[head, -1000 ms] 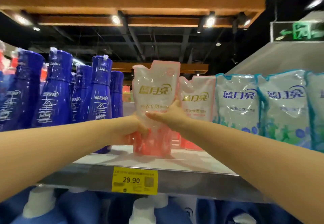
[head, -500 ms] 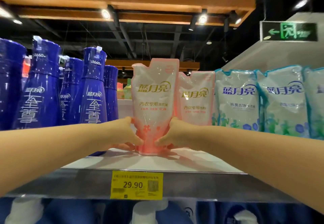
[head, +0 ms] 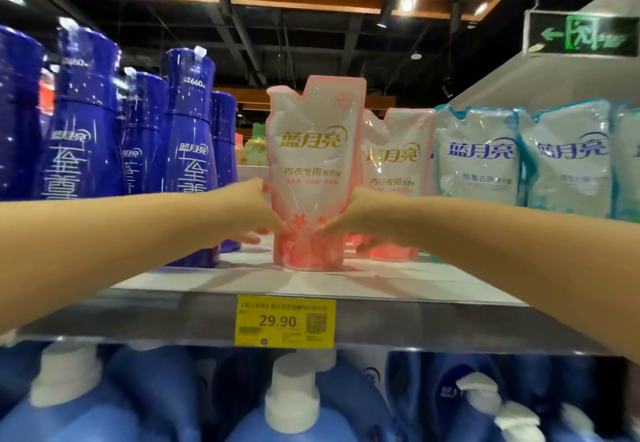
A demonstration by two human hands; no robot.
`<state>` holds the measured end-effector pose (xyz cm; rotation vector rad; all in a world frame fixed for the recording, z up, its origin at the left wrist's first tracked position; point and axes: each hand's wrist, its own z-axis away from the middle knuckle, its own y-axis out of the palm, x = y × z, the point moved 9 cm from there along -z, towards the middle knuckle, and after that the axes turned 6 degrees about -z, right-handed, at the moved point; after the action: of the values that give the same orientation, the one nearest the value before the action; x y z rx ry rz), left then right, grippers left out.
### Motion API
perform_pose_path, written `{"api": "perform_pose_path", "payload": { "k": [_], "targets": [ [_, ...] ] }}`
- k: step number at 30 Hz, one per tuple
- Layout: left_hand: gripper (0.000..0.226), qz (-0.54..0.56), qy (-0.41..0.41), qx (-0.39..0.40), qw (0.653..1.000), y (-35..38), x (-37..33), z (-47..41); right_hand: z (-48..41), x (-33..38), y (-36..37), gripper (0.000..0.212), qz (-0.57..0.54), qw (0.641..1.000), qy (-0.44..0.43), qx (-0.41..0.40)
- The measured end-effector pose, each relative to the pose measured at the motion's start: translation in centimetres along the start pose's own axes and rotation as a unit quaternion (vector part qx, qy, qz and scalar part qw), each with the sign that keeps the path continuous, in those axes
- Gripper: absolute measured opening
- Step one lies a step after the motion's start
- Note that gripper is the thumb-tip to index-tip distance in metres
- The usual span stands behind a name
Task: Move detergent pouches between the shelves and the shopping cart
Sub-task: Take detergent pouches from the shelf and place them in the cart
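Standing upright on the white shelf board [head: 398, 284], the pink-and-white soft plastic detergent pouch [head: 313, 178] sits base down near the front lip, spout corner up, label facing you. Your left hand [head: 256, 213] and right hand [head: 362, 216] flank its lower half, one on each side edge. Each thumb presses the front film low down, by the printed flowers. The fingers [head: 247, 238] curl round behind, so both hands are pinching the pouch rather than steadying it with flat palms.

The two-sided hold makes sense: filled soft film slumps and folds if taken by one edge, and squeezing low keeps the weight over the base. With the base in contact, this reads as either a set-down or the start of a lift; the pose alone does not say which.

Both forearms reach in roughly level from the lower corners and converge on the pouch, with the elbows out of view.

Around it:
- A second pink-and-white pouch [head: 398, 161] stands just behind and to the right, partly hidden by your right hand.
- Teal-and-white pouches [head: 478, 157] stand in a row further right.
- Tall dark blue bottles [head: 190, 150] crowd the left, the nearest just beside your left wrist. Mind it if you draw back wide.
- A yellow price tag [head: 285, 322] reading 29.90 sits on the shelf lip below the pouch.
- Blue jugs with white caps [head: 291, 403] stand on the shelf underneath.
- The shopping cart is not in view.
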<state>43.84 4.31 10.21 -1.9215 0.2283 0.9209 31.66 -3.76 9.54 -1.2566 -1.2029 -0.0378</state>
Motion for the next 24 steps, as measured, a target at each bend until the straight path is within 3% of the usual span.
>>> {"api": "perform_pose_path", "payload": {
  "k": [3,6,8,11,16,19,24],
  "targets": [
    [0.067,0.059,0.029,-0.075,0.995,-2.5,-0.9,1.5,1.6,1.9,-2.8,0.072,-0.021,0.993,-0.031,-0.111],
    [0.053,-0.024,0.138,-0.171,0.975,-4.3,-2.8,4.5,5.0,4.0,-5.3,0.079,-0.033,0.972,-0.102,-0.207],
    [0.038,-0.074,0.234,-0.240,0.939,-5.0,-4.7,7.4,7.3,4.5,-6.6,0.071,-0.043,0.959,-0.140,-0.245],
    [0.026,-0.110,0.300,-0.286,0.903,-4.8,-6.4,10.8,11.5,4.4,-7.2,0.047,-0.019,0.937,-0.187,-0.296],
    [0.018,-0.102,0.353,-0.320,0.873,-0.7,-7.7,15.5,18.0,1.6,-5.3,0.022,-0.001,0.921,-0.200,-0.334],
    [0.017,-0.058,0.348,-0.331,0.875,2.0,-7.8,18.5,22.1,-1.3,-3.9,0.018,0.000,0.910,-0.165,-0.380],
    [0.017,0.051,0.337,-0.268,0.901,8.7,-8.6,25.9,33.1,-6.9,-3.1,0.012,0.024,0.875,-0.121,-0.469]
  ]
}}
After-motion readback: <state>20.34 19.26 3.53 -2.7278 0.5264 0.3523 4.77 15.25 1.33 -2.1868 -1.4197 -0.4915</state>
